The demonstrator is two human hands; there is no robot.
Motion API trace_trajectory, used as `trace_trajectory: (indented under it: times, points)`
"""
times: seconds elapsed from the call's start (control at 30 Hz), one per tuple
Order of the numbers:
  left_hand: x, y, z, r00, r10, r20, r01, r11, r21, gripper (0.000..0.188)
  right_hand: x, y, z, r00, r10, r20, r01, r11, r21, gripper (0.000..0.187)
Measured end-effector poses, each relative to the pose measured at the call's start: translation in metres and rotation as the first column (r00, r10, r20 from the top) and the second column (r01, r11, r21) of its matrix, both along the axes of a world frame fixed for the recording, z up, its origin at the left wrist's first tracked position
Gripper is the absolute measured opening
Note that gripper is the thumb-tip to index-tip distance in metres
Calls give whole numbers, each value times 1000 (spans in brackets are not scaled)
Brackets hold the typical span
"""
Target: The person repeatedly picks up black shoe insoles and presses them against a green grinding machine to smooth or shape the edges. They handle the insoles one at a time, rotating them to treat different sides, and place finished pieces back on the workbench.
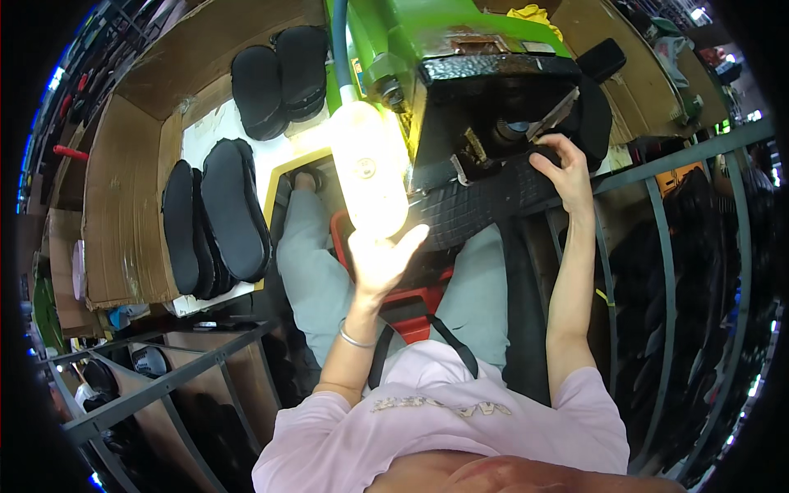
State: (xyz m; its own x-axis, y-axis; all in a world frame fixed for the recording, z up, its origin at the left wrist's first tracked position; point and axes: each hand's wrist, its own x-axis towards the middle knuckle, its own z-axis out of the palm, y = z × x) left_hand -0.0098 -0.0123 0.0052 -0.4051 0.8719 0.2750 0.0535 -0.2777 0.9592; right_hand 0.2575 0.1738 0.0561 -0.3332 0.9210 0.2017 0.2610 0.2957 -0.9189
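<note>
Below a green machine [501, 29] stretches a black grid-textured piece [472, 212], the right hand [567, 168] pinching its end, the left hand [382, 264] unclear in lamp glare, soles [236, 214] on a white surface [212, 123], metal racks [667, 238] flanking.

In the glare of the lamp [366, 168] we lose most fingers of the left hand [380, 261]. The right hand [567, 174] covers part of the black piece [544, 153] it pinches. We see the green machine [493, 29] cut off at the far edge; dark items [637, 271] in the right rack [690, 158] blur together.
</note>
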Motion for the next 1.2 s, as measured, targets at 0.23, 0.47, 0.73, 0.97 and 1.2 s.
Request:
trace_trajectory:
  times: [0.23,0.47,0.73,0.97,1.2]
  points:
    - [-68,-41,14,973,60,222,-59,998,-10,35,-67,-35,3,950,163,-266,-194,977,-94,46]
    - [-102,-114,-37,865,105,491,-34,988,-153,27,-111,-83,-12,911,156,-382,-187,981,-44,73]
    - [-15,-115,-118,926,115,360,36,922,-386,18,-142,-116,-19,978,-67,-199,120,957,264,66]
    - [-11,-68,-69,768,47,-639,-126,989,-78,32,-79,-119,19,989,72,132,-118,918,379,44]
    - [-141,-79,6,172,137,-976,-729,684,-32,54,65,-82,96,863,-450,-230,428,409,806,28]
